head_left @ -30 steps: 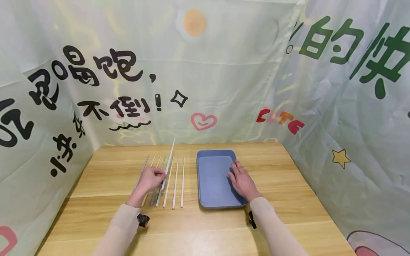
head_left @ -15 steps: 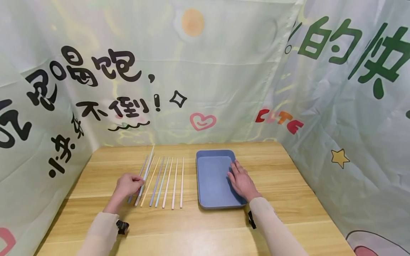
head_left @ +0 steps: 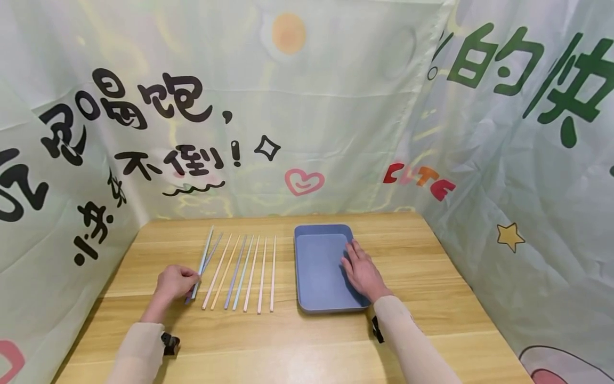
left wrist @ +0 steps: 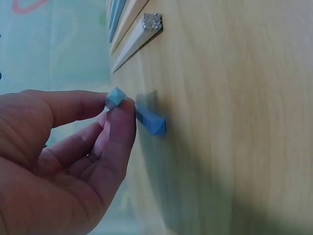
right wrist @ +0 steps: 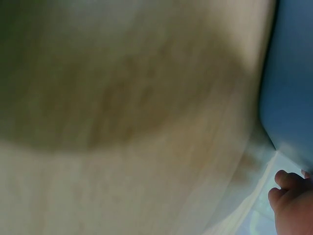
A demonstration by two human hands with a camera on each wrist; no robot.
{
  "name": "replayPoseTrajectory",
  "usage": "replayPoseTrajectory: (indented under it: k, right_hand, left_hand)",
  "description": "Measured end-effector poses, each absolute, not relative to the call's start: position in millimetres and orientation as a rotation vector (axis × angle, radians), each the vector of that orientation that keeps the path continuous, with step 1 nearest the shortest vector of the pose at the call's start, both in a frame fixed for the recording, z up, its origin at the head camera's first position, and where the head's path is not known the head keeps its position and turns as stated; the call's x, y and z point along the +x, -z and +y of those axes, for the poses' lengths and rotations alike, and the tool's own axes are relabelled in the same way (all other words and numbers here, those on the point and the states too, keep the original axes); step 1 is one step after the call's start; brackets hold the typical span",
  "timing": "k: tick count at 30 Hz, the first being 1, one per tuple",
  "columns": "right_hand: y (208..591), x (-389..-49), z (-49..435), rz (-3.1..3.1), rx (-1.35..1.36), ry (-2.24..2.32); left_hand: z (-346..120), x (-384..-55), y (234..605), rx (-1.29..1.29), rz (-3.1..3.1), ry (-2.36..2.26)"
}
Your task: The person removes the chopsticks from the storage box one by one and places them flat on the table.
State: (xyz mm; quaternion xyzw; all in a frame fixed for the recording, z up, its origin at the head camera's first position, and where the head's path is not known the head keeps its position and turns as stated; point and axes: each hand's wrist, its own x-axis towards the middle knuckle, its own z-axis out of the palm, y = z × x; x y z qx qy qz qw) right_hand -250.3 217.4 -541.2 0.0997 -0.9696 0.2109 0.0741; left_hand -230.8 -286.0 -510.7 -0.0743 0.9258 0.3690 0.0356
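My left hand [head_left: 175, 281] pinches a light blue chopstick [head_left: 206, 249] between thumb and forefinger at the left end of a row of chopsticks. In the left wrist view its faceted end [left wrist: 116, 97] shows between the fingertips. A darker blue-purple chopstick [left wrist: 154, 123] lies on the table just below, and from the head the held one crosses over it. My right hand [head_left: 366, 274] rests with extended fingers on the right rim of a blue-grey rectangular tray [head_left: 318, 266]. Only part of that hand [right wrist: 293, 203] shows in the right wrist view.
Several chopsticks lie side by side between the left hand and the tray, among them a yellowish one [head_left: 225, 272] and a pink one [head_left: 273, 274]. The wooden table [head_left: 288, 346] is bordered by printed cloth [head_left: 336, 133] at the back and sides.
My left hand has carried the light blue chopstick leftward across the row, from its middle to beyond its left end, and lower. My right hand and the tray have stayed put.
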Motion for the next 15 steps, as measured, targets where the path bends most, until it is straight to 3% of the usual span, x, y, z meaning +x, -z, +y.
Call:
replayPoseTrajectory:
  k: [15]
  right_hand:
    - [540.0, -248.9, 216.0, -2.914, 0.281, -0.633]
  left_hand:
    - [-301.5, -227.0, 502.6, -0.253, 2.944, -0.920]
